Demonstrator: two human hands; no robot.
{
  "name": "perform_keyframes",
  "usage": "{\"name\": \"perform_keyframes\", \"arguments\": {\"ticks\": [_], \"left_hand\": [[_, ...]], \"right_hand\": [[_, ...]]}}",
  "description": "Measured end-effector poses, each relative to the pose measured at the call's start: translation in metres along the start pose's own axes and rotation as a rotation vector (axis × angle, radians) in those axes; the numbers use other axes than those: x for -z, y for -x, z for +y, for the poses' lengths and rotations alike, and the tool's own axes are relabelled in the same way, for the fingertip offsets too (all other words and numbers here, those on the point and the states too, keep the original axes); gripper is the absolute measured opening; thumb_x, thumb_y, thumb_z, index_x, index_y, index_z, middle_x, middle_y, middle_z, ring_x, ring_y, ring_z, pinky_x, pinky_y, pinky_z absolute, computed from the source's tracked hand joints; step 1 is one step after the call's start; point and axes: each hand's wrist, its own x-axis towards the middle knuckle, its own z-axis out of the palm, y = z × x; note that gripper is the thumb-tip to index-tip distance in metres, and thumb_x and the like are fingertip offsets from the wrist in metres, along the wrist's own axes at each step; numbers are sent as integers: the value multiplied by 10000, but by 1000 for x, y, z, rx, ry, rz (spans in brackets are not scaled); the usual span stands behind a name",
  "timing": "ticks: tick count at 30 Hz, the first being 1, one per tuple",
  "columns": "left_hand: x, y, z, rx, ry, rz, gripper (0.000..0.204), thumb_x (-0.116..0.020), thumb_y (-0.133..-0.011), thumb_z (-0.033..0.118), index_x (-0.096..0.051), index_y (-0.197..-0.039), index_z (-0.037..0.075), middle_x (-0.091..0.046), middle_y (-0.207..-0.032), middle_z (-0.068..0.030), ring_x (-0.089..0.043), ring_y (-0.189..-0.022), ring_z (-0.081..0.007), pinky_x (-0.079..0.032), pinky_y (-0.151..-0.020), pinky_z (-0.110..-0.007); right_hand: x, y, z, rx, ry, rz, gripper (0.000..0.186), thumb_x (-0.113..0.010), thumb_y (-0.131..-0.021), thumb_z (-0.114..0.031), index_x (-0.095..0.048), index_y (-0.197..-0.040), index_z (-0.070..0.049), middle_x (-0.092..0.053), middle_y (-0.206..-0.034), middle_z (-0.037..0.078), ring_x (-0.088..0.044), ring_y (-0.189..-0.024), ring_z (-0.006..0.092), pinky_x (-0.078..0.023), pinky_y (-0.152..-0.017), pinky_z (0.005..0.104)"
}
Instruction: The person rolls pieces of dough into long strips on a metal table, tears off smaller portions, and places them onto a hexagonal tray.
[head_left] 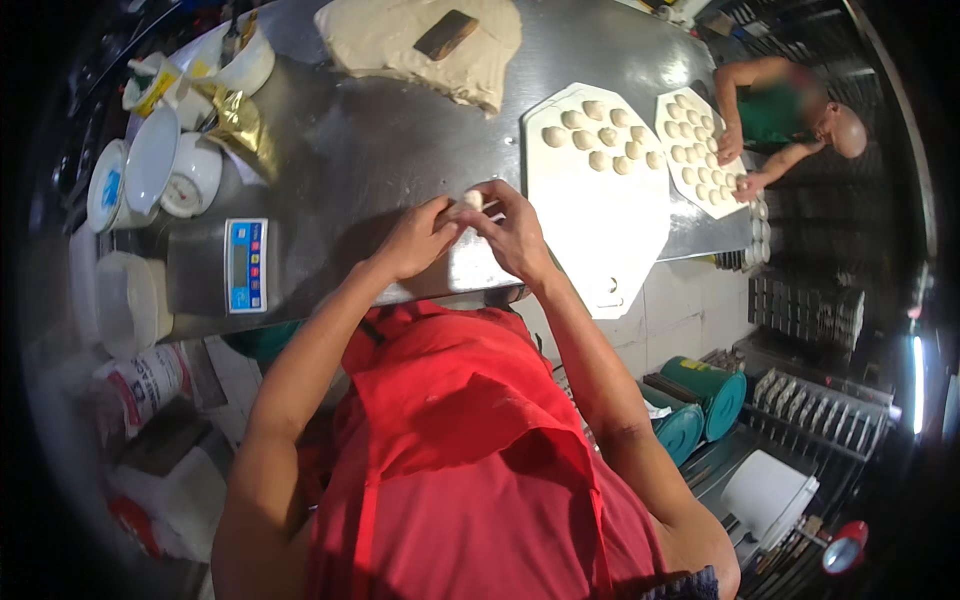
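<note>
Over the steel table (400, 140), my left hand (425, 235) and my right hand (505, 225) meet, their fingers closed around a small pale dough ball (473, 200). Just right of them lies a white board (600, 230) with several round dough pieces (600, 137) in its upper part. At the top of the table a large dough slab (370, 40) has a dark scraper (446, 35) on it. Left of my hands is a digital scale (247, 265) with nothing on its platform.
A co-worker in green (775, 110) handles dough on another board (700, 150). Bowls (150, 160), a dial scale (190, 180), a gold bag (240, 135) and a plastic tub (130, 305) crowd the left side. Green bins (700, 395) and metal racks (805, 315) stand below right.
</note>
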Motion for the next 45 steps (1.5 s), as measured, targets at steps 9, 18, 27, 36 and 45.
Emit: {"name": "perform_keyframes", "arguments": {"ticks": [9,18,27,36,45], "left_hand": [[-55,-31,51,-164,-212,-76,327,-545,-1092,280,-625,-1176,-26,-728,-915,-298,-711,-887,-490,-535,-795,-550],[-150,-138,69,-223,-402,-96,318,-672,-998,172,-613,-1214,-53,-733,-1078,-265,-707,-1052,-467,-574,-946,-529],[-205,-171,50,141,-105,-187,539,-510,-1060,204,-439,-1502,-95,-526,-1481,-398,-536,-1416,-468,-450,-1159,-480],[-225,-161,92,334,106,-53,707,-616,-1078,118,-284,-1694,18,-530,-1548,-279,-533,-1461,-325,-429,-1201,-417],[-157,-155,134,185,51,-250,402,-686,-1077,191,-586,-1397,-32,-732,-1111,-148,-676,-1009,-177,-549,-922,-358]], "right_hand": [[47,25,-7,-81,291,150,361,-735,-1028,-345,-682,-1029,12,-715,-843,92,-643,-833,154,-532,-787,349],[108,31,16,258,-37,299,259,-741,-979,-216,-679,-1081,13,-699,-886,169,-659,-823,199,-557,-816,396],[317,10,165,33,453,470,392,-751,-940,-60,-666,-1317,7,-692,-1194,234,-720,-970,352,-572,-899,453],[346,-31,199,-139,621,437,424,-845,-927,-287,-678,-1225,-36,-595,-1289,185,-707,-1035,393,-582,-868,491],[222,20,52,83,60,138,214,-816,-947,-94,-729,-1101,26,-735,-1075,107,-691,-925,201,-581,-837,392]]}}
